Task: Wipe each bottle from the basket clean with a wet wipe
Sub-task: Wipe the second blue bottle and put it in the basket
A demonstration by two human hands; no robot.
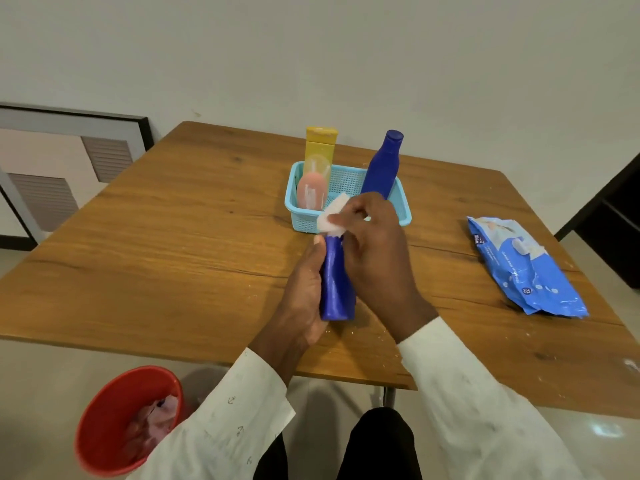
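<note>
Item: blue bottle (335, 289), gripped in my left hand (304, 292) for steadiness; right hand (372, 244) pinches wet wipe (334, 216) over its cap.

A wooden counter (194, 233) with visible grain and scattered white specks. A light blue perforated basket (401, 211) sits toward its far side. Well to the right of the basket lies a blue wet-wipe pack (523, 268), flat, near the counter's right edge.

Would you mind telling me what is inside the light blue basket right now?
The basket holds a yellow bottle, a pink bottle and a dark blue bottle. The right hand covers its near side.
</note>
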